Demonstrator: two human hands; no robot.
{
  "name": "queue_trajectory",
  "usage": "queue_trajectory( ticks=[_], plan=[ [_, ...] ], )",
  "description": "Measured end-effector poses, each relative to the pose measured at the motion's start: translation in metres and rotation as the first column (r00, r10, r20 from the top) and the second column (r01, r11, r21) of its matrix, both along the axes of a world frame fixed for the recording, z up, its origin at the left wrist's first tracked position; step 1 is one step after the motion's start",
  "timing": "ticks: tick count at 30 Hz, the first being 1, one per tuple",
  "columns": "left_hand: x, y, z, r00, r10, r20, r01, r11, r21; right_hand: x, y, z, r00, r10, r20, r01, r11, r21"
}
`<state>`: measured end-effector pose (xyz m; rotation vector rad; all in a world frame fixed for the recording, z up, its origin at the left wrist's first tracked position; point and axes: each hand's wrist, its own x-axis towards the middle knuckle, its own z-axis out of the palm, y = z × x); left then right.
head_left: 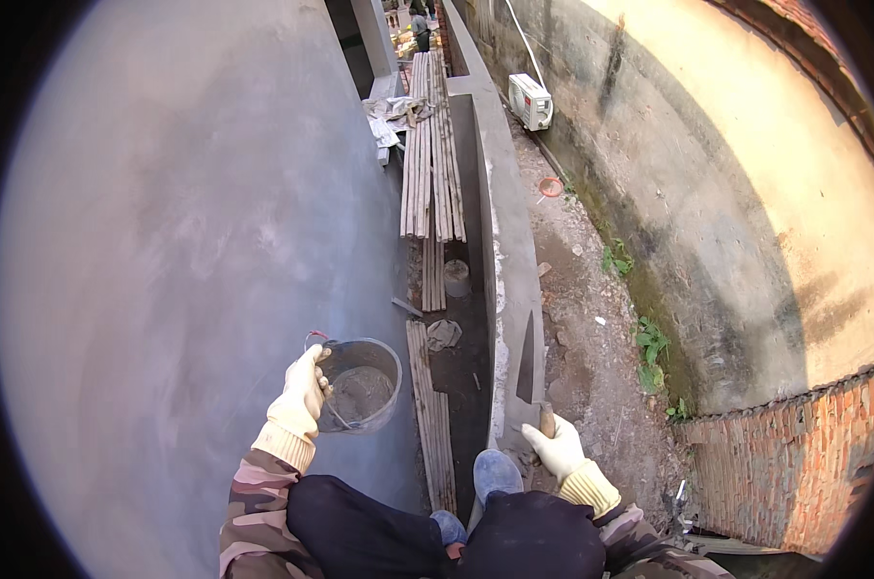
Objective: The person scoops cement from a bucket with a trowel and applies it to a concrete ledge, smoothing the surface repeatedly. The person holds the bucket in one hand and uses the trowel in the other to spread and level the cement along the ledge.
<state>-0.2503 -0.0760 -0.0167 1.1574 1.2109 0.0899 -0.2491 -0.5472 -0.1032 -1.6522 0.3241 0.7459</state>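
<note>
My left hand (pixel 304 394), in a cream work glove, is closed on the rim side of a bucket (pixel 395 365), near its wire handle. Grey wet mortar (pixel 362 392) lies inside, and the bucket hangs beside the smooth grey wall. In my right hand (pixel 560 450), gloved the same way, is the wooden handle of a trowel (pixel 547 421). Its dark, narrow blade (pixel 526 365) points away from me, over the top of a low cement wall (pixel 510 261). Whether the blade touches the wall, I cannot tell.
Bamboo poles (pixel 427 164) lie lengthwise along the narrow gap left of the low wall. A pail (pixel 456 278) and a crumpled sack (pixel 444 335) sit below. An air-conditioner unit (pixel 531 102) stands by the far wall. One blue shoe (pixel 496 473) rests on the low wall's top.
</note>
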Motion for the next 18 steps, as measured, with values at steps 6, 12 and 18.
queue_trajectory(
  ticks=[6, 12, 18],
  plan=[
    [0.004, -0.050, 0.056, 0.982, 0.114, 0.149, -0.095, 0.987, -0.134, 0.046, 0.147, 0.067, 0.943, 0.220, 0.250, -0.298, 0.892, 0.340],
    [0.007, -0.087, 0.106, 0.893, 0.106, 0.438, 0.039, 0.950, -0.309, 0.042, 0.213, 0.135, 0.845, 0.466, 0.261, -0.534, 0.714, 0.453],
    [0.005, -0.101, 0.138, 0.807, 0.109, 0.581, 0.161, 0.905, -0.394, 0.055, 0.214, 0.163, 0.845, 0.476, 0.242, -0.534, 0.739, 0.411]
  ],
)
